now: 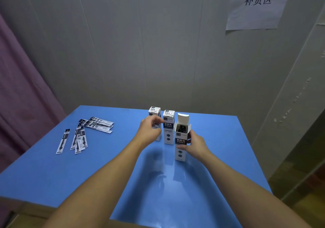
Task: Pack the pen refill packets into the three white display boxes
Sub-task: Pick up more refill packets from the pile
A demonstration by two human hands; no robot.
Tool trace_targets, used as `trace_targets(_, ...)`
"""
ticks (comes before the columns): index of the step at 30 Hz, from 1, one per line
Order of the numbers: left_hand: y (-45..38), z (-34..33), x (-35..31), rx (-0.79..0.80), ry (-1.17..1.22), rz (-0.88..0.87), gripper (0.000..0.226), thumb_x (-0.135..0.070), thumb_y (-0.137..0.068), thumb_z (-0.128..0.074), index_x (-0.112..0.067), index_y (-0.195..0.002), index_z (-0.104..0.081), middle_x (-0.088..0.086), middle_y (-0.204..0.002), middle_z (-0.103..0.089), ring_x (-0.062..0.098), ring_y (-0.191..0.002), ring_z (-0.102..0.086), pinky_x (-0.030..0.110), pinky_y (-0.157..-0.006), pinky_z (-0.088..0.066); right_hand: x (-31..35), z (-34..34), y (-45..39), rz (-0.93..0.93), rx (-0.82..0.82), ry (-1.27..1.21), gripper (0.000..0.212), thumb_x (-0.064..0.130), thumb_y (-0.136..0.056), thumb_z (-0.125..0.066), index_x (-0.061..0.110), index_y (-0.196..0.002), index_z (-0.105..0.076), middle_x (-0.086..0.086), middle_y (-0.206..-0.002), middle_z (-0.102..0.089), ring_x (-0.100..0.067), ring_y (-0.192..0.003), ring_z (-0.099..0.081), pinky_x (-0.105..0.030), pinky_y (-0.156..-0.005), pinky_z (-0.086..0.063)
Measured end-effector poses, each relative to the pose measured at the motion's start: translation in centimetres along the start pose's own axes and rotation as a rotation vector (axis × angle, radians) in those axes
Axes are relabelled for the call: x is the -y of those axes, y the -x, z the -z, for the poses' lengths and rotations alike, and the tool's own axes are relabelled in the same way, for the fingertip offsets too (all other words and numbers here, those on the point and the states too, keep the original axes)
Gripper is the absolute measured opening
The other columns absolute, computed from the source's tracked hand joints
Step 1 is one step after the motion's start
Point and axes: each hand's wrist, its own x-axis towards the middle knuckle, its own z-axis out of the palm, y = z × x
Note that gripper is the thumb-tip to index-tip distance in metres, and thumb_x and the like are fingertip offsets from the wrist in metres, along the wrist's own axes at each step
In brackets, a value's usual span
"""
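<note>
Three white display boxes stand upright in a close row near the centre of the frame, on a blue table (52,175). The nearest box (181,140), at the right of the row, has its top flap raised, and dark contents show inside its open mouth. The middle box (168,127) and the far box (154,111) have their tops closed. The right hand (194,145) grips the open box at mid-height, with its fingers curled round the box's right side and the thumb on the front. The left hand (150,128) hovers in front of the far box with its fingers bent; whether it holds anything cannot be told. The pen refill packets (84,134) lie loose in a scattered fan at the left of the frame, well apart from the boxes. A paper sign (258,7) with handwritten characters hangs on the grey wall at the upper right.
</note>
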Motion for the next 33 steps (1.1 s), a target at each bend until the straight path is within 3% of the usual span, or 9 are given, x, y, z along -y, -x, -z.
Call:
trace_targets(4, 0.4, 0.5, 1.7, -0.024, -0.049, 0.057, 0.039, 0.004, -0.086, -0.056, -0.030, -0.101, -0.065, -0.005, -0.115, -0.060, 0.008, -0.101, -0.053, 0.013, -0.069, -0.040, -0.7, 0.1, 0.4, -0.114, 0.086, 0.230, 0.068, 0.040, -0.076, -0.085, 0.010, -0.125, -0.047, -0.006, -0.123, -0.057, -0.025, -0.114, -0.056, -0.030, -0.083, -0.043)
trace_targets(9, 0.9, 0.7, 3.5, -0.041, -0.131, 0.112, 0.031, 0.001, -0.087, -0.060, -0.023, -0.105, -0.066, 0.000, -0.111, -0.063, 0.018, -0.101, -0.056, 0.022, -0.077, -0.043, 0.6, 1.1, 3.4, -0.146, 0.383, 0.742, 0.030, 0.039, -0.081, -0.072, 0.016, -0.087, -0.053, -0.006, -0.097, -0.060, -0.024, -0.082, -0.060, -0.029, -0.068, -0.047)
trace_targets(12, 1.4, 1.1, 4.8, -0.064, -0.196, 0.159, 0.028, -0.002, -0.087, -0.060, -0.023, -0.105, -0.067, 0.001, -0.110, -0.065, 0.019, -0.097, -0.059, 0.026, -0.078, -0.046, 1.9, 0.4, 4.0, -0.129, 0.694, 0.776, 0.038, 0.036, -0.082, -0.076, 0.003, -0.100, -0.068, -0.008, -0.080, -0.065, -0.025, -0.064, -0.063, -0.038, -0.076, -0.061)
trace_targets(14, 1.9, 1.7, 5.5, -0.081, -0.236, 0.189, 0.028, -0.005, -0.087, -0.061, -0.021, -0.108, -0.068, 0.001, -0.110, -0.065, 0.018, -0.096, -0.060, 0.028, -0.080, -0.048, 2.9, -0.6, 3.8, -0.090, 0.766, 0.758, 0.045, 0.038, -0.084, -0.076, 0.000, -0.107, -0.069, -0.012, -0.086, -0.071, -0.027, -0.067, -0.065, -0.042, -0.082, -0.061)
trace_targets(17, 2.7, 3.5, 6.3, -0.099, -0.333, 0.201, 0.030, -0.008, -0.087, -0.062, -0.020, -0.114, -0.069, -0.001, -0.110, -0.063, 0.018, -0.096, -0.058, 0.030, -0.086, -0.049, 4.8, -1.7, 3.4, 0.050, 0.662, 0.738, 0.047, 0.040, -0.087, -0.071, 0.006, -0.119, -0.064, -0.014, -0.116, -0.066, -0.029, -0.091, -0.069, -0.044, -0.089, -0.059)
trace_targets(19, 3.4, 5.2, 6.8, -0.107, -0.408, 0.215, 0.032, -0.012, -0.087, -0.061, -0.021, -0.117, -0.068, -0.001, -0.112, -0.061, 0.017, -0.097, -0.057, 0.030, -0.088, -0.047, 6.0, -2.5, 2.9, 0.144, 0.587, 0.714, 0.048, 0.035, -0.091, -0.065, 0.010, -0.131, -0.055, -0.010, -0.127, -0.056, -0.029, -0.110, -0.060, -0.043, -0.095, -0.054)
trace_targets(22, 5.0, 8.3, 7.9, -0.101, -0.546, 0.285, 0.037, -0.018, -0.089, -0.060, -0.021, -0.125, -0.063, 0.001, -0.120, -0.059, 0.021, -0.107, -0.057, 0.035, -0.094, -0.049, 7.7, -4.2, 2.1, 0.234, 0.535, 0.687, 0.043, 0.025, -0.093, -0.057, 0.012, -0.132, -0.047, -0.010, -0.127, -0.053, -0.028, -0.108, -0.056, -0.042, -0.092, -0.053)
trace_targets(26, 7.7, 12.4, 9.4, -0.089, -0.738, 0.432, 0.049, -0.032, -0.090, -0.057, -0.024, -0.139, -0.053, 0.001, -0.136, -0.054, 0.022, -0.126, -0.051, 0.042, -0.098, -0.050, 10.4, -6.9, 1.4, 0.330, 0.477, 0.700, 0.036, 0.017, -0.092, -0.053, 0.009, -0.126, -0.045, -0.011, -0.117, -0.050, -0.025, -0.093, -0.052, -0.036, -0.070, -0.047)
trace_targets(33, 12.3, 19.0, 11.7, -0.149, -0.876, 0.585, 0.061, -0.054, -0.088, -0.053, -0.025, -0.142, -0.051, -0.001, -0.143, -0.050, 0.022, -0.132, -0.046, 0.041, -0.095, -0.049, 15.3, -12.3, 0.7, 0.409, 0.421, 0.788, 0.040, 0.024, -0.092, -0.053, 0.007, -0.128, -0.044, -0.014, -0.132, -0.044, -0.033, -0.126, -0.041, -0.044, -0.098, -0.044)
